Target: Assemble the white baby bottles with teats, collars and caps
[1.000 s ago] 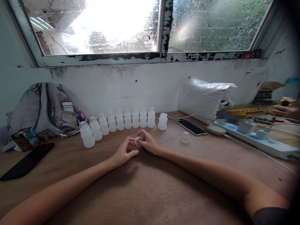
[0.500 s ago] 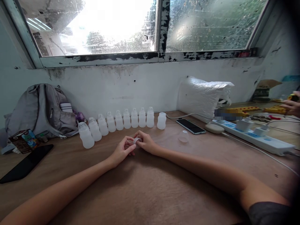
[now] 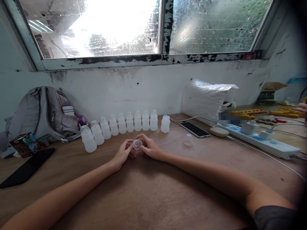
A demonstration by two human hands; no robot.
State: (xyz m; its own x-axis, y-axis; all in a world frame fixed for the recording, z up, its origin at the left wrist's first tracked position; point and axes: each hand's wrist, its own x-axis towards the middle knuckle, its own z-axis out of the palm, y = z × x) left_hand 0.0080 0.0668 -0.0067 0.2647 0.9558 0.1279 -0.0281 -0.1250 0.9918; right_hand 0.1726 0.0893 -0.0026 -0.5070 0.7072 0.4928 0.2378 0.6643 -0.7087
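Note:
Between both hands I hold a small round baby bottle collar with a clear teat [image 3: 137, 145], its round face turned towards me. My left hand [image 3: 122, 154] grips its left edge with thumb and fingers. On the other edge, my right hand [image 3: 150, 147] pinches it, fingers curled over the top. Beyond my hands stands a row of several frosted baby bottles [image 3: 122, 124] with clear caps. At the row's right end is an uncapped bottle [image 3: 165, 124] with an open neck. A clear dome cap [image 3: 187, 140] lies on the table to the right of my right hand.
A phone [image 3: 195, 129], a white round pad [image 3: 219, 131] and a power strip [image 3: 261, 140] with cables lie at right. Behind them sits a silver padded bag [image 3: 206, 100]. At left are a grey backpack [image 3: 43, 111], a drink carton [image 3: 24, 144] and a black flat object [image 3: 27, 167]. Another person's hand [image 3: 302, 108] shows at far right.
The collar has turned in my fingers, from edge-on to its round face showing. My left fingers have closed in around it. The other person's hand has moved right, mostly out of view.

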